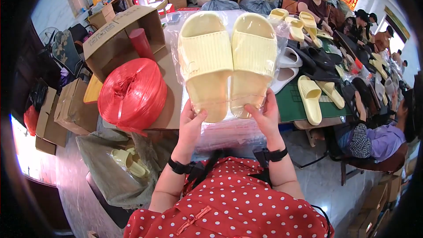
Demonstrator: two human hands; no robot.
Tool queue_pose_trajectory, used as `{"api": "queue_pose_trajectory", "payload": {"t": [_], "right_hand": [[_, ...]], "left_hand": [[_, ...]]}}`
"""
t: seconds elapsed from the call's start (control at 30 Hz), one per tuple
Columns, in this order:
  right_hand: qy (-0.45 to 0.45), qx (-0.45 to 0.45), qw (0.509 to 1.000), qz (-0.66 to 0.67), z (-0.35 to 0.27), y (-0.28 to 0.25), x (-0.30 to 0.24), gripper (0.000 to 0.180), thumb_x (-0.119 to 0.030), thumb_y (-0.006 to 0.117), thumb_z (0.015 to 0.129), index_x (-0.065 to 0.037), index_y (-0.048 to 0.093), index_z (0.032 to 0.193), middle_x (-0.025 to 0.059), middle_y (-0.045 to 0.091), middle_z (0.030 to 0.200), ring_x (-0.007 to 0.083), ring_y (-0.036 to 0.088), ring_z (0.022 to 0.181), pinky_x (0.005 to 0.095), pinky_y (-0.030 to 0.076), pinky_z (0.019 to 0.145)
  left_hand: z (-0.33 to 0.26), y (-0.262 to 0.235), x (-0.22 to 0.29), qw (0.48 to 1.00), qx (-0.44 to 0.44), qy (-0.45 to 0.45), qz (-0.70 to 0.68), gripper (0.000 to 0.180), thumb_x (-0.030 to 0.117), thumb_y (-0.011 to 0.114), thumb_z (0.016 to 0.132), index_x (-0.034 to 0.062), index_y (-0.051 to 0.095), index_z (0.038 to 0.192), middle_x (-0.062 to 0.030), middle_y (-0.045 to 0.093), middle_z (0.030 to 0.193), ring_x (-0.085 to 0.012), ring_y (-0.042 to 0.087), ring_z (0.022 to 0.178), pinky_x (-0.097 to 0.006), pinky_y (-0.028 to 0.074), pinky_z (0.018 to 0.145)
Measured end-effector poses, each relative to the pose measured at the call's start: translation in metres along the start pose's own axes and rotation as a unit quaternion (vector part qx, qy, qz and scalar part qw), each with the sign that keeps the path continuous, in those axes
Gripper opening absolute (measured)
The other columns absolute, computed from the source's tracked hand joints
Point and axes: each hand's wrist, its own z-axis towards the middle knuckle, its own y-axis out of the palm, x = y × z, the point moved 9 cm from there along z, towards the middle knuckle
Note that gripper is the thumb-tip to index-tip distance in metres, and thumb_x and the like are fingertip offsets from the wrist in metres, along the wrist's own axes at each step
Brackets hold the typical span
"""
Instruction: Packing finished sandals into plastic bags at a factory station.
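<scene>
A pair of pale yellow slippers (207, 55) lies side by side in a clear plastic bag, held up in front of me above the table. My left hand (191, 117) grips the bag's lower left corner, thumb on top by the left heel. At the lower right corner, my right hand (265, 113) pinches the bag in the same way by the other heel. The fingers beneath are partly hidden. Below the slippers, at the table's near edge, is a stack of clear and pinkish plastic bags (231, 133).
A roll of red plastic twine (132, 92) and an open cardboard box (125, 39) stand on the left. A sack (119, 172) with yellow slippers hangs below. To the right, a green-topped table (291, 101) bears loose slippers; several people work along it.
</scene>
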Motion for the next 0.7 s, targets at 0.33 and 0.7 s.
{"api": "queue_pose_trajectory", "payload": {"t": [0.33, 0.7], "right_hand": [[-0.055, 0.091, 0.987, -0.119, -0.021, 0.023, 0.002, 0.055, 0.003, 0.063, 0.087, 0.001, 0.032, 0.133, 0.0135, 0.047, 0.128, 0.0206, 0.051, 0.119, 0.0352, 0.044, 0.102], [-0.014, -0.041, 0.99, -0.136, -0.034, 0.036, 0.043, 0.071, -0.001, 0.064, 0.088, -0.004, 0.023, 0.145, 0.0132, 0.043, 0.138, 0.0201, 0.046, 0.126, 0.0368, 0.042, 0.103]], "left_hand": [[-0.013, 0.03, -0.026, 0.996, -0.018, -0.075, -0.056, 0.06, 0.002, 0.059, 0.094, 0.0029, 0.032, 0.148, -0.0109, 0.051, 0.141, -0.0193, 0.051, 0.128, -0.036, 0.041, 0.109], [-0.032, 0.001, -0.017, 0.995, 0.067, -0.071, -0.01, 0.062, -0.004, 0.064, 0.088, 0.0025, 0.036, 0.144, -0.0094, 0.054, 0.133, -0.0185, 0.056, 0.12, -0.034, 0.047, 0.102]]}}
